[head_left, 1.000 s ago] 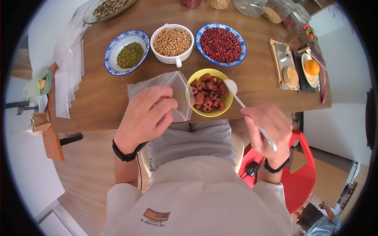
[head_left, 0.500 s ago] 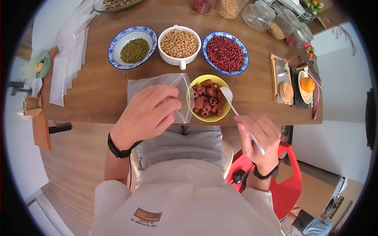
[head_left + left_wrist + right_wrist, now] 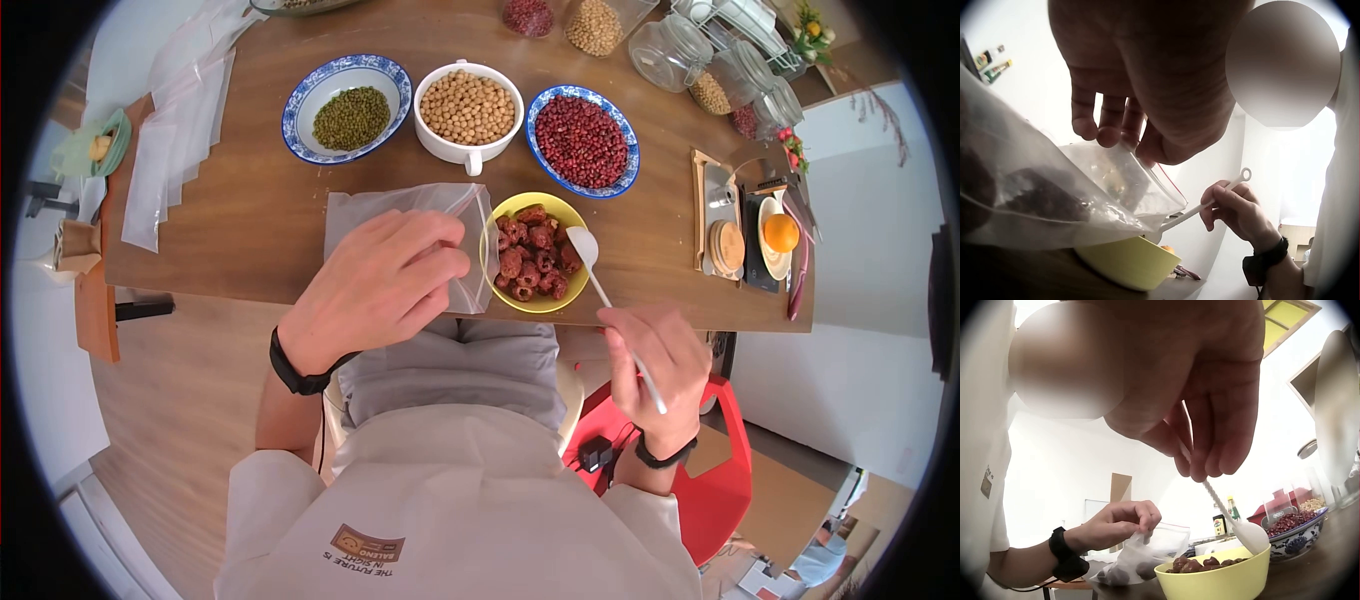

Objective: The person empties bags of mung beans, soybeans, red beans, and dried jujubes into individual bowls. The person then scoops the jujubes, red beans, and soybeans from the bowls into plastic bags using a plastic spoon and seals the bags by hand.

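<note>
My left hand [image 3: 385,275] pinches the mouth of a clear zip bag [image 3: 350,208]; dark red lumps show inside the bag [image 3: 1041,181] in the left wrist view. Right of it stands a yellow bowl [image 3: 541,306] of dried red dates [image 3: 530,265]. My right hand [image 3: 660,370] pinches a white plastic spoon [image 3: 598,284] by its handle. The spoon's head [image 3: 1251,537] is at the bowl's right rim, above the dates. The bag's mouth overlaps the bowl's left rim in the head view.
Behind are a blue-patterned bowl of green beans [image 3: 350,118], a white handled cup of chickpeas [image 3: 467,108] and a bowl of red beans [image 3: 582,140]. Flat plastic bags [image 3: 180,130] lie left. Glass jars [image 3: 672,52] stand back right, an orange [image 3: 780,235] at right.
The spoon's head has come leftward over the bowl's right rim, and my right hand has drawn nearer to my body. My left hand keeps its hold on the bag. The head view has shifted slightly.
</note>
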`<state>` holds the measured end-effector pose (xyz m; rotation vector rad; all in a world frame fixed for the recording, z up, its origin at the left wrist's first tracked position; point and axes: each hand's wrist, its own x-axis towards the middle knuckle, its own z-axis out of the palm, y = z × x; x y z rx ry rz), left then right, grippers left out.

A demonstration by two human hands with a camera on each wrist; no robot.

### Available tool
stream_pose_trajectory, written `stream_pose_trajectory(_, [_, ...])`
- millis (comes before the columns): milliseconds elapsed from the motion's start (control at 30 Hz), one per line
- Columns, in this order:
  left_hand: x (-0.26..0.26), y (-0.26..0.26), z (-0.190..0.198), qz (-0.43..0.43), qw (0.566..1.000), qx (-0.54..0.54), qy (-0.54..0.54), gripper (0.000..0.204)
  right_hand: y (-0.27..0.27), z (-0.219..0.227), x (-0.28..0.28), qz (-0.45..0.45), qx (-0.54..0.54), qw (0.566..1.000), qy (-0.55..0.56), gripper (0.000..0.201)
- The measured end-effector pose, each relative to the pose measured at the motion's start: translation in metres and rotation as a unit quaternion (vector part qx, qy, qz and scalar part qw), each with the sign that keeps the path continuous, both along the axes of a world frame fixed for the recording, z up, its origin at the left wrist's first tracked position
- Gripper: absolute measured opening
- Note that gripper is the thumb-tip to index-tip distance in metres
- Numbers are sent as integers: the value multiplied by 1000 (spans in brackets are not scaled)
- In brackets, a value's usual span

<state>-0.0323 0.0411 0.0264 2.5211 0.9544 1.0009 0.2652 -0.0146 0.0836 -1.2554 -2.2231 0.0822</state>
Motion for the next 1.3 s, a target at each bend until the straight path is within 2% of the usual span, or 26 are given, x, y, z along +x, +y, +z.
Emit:
stream_pose_trajectory(167, [-2, 0, 0, 4, 1000, 0, 0, 25, 3, -7, -4, 14, -12, 1000, 15, 14])
stream_pose_trajectory(233, [-3, -1, 1, 1, 1000, -7, 8, 26, 3, -9, 0, 9, -14, 996, 85, 10])
stream_pose_trajectory(367, [-4, -1, 1, -1, 1000, -14, 12, 27, 4, -6, 3, 10, -3, 997, 76, 9])
stream_pose_trajectory(567, [-3, 0, -2, -2, 1000, -7, 3, 28, 10, -14, -1, -8, -59, 994, 91, 9])
stream_pose_trajectory(633, [-4, 0, -2, -2, 1000, -6, 9, 28, 13, -19, 2, -25, -122, 984, 130, 9])
stream_pose_trajectory(767, [-5, 0, -1, 1, 1000, -3, 7, 28, 14, -26, 20, -39, -167, 965, 198, 12])
stream_pose_trajectory(833, [-5, -1, -1, 0, 1000, -7, 10, 28, 12, -28, 26, -64, -184, 926, 324, 19])
stream_pose_trajectory(867, [-4, 0, -1, 0, 1000, -7, 10, 28, 12, -29, 28, -58, -180, 920, 343, 23])
stream_pose_trajectory(1033, [-2, 1, -1, -4, 1000, -9, 11, 27, 12, -23, 31, -52, -155, 940, 300, 20])
stream_pose_trajectory(1100, [-1, 1, -2, -4, 1000, -5, 6, 27, 14, -21, 30, -35, -119, 971, 202, 15])
stream_pose_trajectory(1200, [0, 2, -3, -1, 1000, 0, 1, 27, 17, -22, 22, -24, -144, 973, 177, 13])
stream_pose_trajectory(1300, [0, 2, -3, 2, 1000, -1, 1, 27, 20, -27, 20, -24, -174, 963, 202, 14])
